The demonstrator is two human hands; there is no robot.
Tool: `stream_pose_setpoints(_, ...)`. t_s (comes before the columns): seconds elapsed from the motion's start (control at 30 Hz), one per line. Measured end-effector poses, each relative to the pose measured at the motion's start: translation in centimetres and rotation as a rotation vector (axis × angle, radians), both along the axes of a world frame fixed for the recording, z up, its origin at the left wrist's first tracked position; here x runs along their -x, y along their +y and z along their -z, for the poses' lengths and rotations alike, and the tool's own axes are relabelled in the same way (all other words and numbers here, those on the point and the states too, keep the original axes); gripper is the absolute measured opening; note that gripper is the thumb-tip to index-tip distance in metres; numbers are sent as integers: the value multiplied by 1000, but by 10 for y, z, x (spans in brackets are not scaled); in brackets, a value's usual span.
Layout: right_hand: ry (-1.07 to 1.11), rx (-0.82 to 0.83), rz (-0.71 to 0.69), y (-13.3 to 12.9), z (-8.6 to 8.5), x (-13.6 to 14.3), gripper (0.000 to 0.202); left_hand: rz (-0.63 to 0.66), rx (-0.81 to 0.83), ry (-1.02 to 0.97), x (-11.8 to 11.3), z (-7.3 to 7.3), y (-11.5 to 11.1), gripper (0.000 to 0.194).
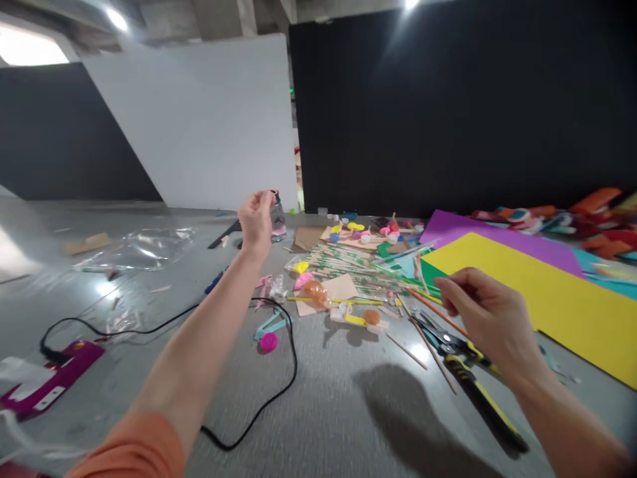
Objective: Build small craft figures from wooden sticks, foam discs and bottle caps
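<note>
My left hand [256, 219] is stretched far forward, its fingers closed at the dark top of a clear bottle [279, 224]. That bottle stands near the back of the grey table, partly hidden by the hand. My right hand [490, 318] hovers over a pair of pliers [460, 368] with black and yellow handles. Its thumb and fingers are curled together; whatever may be between them is hidden. Close to the pliers lie thin wooden sticks [432, 352]. A small construction of white and yellow pieces with a brown disc [371, 317] sits between the hands.
A black cable [293, 358] loops beneath my left arm, near a magenta power strip [54, 378]. Paper-wrapped straws [343, 265] spread across the middle. Yellow [537, 292] and purple sheets [502, 242] lie right. Plastic film [154, 249] is at left; dark panels [448, 113] stand behind.
</note>
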State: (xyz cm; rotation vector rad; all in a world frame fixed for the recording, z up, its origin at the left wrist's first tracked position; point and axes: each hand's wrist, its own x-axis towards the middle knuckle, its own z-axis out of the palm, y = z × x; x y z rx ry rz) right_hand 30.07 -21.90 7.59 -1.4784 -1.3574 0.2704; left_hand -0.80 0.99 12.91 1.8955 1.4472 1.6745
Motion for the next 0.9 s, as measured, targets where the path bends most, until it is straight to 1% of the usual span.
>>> stream_pose_setpoints(0.03, -30, 29, -8, 0, 2, -1, 38, 2, 44, 120, 7, 3, 5, 40)
stream_pose_setpoints(0.07, -44, 52, -27, 0, 4, -2, 41, 21, 93, 221, 14, 8, 8, 40)
stream_pose_setpoints(0.13, -16, 78, -81, 0, 10, -5, 36, 99, 213, 397, 26, 22, 10, 30)
stream_pose_setpoints(0.2, 31, 103, -116, 2, 17, -10, 32, 166, 342, 573, 32, 40, 11, 22)
stream_pose_setpoints(0.23, 38, 121, -126, 3, 19, -12, 33, 189, 393, 647, 34, 50, 11, 20)
stream_pose_setpoints(0.33, -14, 183, -137, 5, 25, -16, 36, 233, 487, 816, 28, 77, 12, 30)
stream_pose_setpoints(0.4, -73, 208, -147, 6, 26, -15, 37, 237, 503, 884, 19, 89, 13, 33)
stream_pose_setpoints(0.47, -130, 224, -158, 5, 25, -13, 38, 232, 481, 925, 9, 93, 12, 35)
stream_pose_setpoints(0.53, -172, 229, -182, 4, 23, -9, 38, 252, 424, 952, 1, 91, 8, 35)
stream_pose_setpoints(0.6, -188, 234, -211, 4, 23, -8, 37, 347, 361, 993, -6, 85, 0, 37)
stream_pose_setpoints(0.67, -183, 236, -238, 4, 23, -7, 36, 514, 312, 1062, -11, 81, -11, 43)
stream_pose_setpoints(0.73, -174, 235, -252, 5, 24, -6, 35, 675, 270, 1139, -15, 80, -24, 50)
stream_pose_setpoints(0.77, -173, 233, -256, 6, 24, -6, 35, 725, 248, 1171, -16, 82, -31, 51)
stream_pose_setpoints(0.83, -177, 228, -256, 7, 24, -4, 35, 764, 212, 1216, -18, 86, -42, 43)
stream_pose_setpoints(0.9, -176, 214, -259, 7, 22, -2, 33, 755, 191, 1237, -17, 89, -49, 33)
